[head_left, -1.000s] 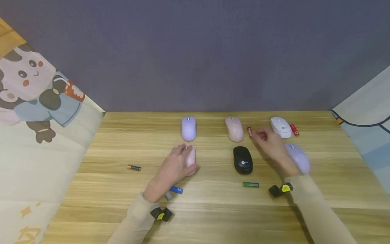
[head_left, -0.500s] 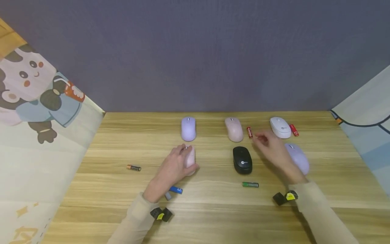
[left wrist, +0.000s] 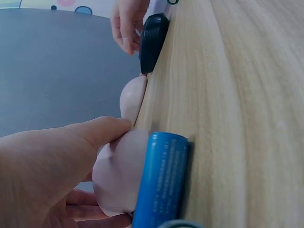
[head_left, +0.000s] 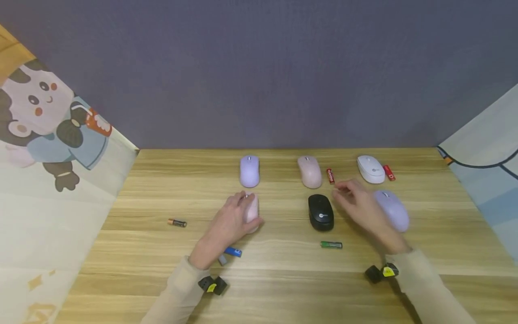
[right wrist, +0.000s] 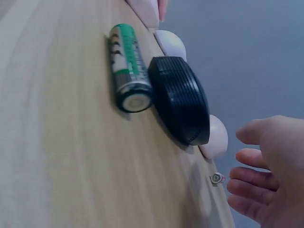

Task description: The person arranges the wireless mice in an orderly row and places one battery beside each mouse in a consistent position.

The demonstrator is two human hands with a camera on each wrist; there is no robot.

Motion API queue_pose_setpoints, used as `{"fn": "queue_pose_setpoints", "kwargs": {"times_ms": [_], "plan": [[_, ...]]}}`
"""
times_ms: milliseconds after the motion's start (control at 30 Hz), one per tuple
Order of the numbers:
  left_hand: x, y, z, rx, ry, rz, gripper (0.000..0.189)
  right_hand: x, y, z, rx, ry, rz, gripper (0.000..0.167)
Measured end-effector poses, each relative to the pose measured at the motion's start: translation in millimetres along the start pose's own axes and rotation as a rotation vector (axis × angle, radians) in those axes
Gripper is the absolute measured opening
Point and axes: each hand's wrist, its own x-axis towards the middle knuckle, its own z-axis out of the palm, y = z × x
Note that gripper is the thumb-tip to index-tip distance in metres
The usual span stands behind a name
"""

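My left hand [head_left: 226,222] holds a pale pink computer mouse [head_left: 252,209] on the table, thumb on one side and fingers on the other. A blue battery [left wrist: 161,180] lies close by it in the left wrist view. My right hand [head_left: 360,207] hovers between a black mouse [head_left: 321,213] and a lavender mouse [head_left: 393,210], fingers loosely curled and holding nothing. Just beyond its fingertips lies a small red battery [head_left: 330,176]. In the right wrist view, a green battery [right wrist: 128,66] lies beside the black mouse.
Along the back stand another lavender mouse [head_left: 249,171], a pink mouse [head_left: 310,172] and a white mouse [head_left: 371,169], with a red battery [head_left: 389,173] beside it. An orange-and-black battery [head_left: 177,222] lies at left. A grey piece [head_left: 222,260] sits by the left wrist.
My right hand has drawn back slightly toward me, away from the small red battery, which stays on the table. The left hand keeps its hold on the pale pink mouse.
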Motion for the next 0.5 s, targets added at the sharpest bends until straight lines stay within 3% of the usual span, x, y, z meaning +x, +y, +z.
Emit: {"fn": "queue_pose_setpoints", "kwargs": {"times_ms": [300,500], "plan": [[-1.8,-0.2,0.1,0.001,0.013,0.010,0.074,-8.7,1,4,-0.010,0.001,-0.045,0.028],[-4.1,0.2,0.3,0.015,0.011,0.006,0.076,-13.4,1,9,-0.036,0.032,-0.117,0.026]]}}
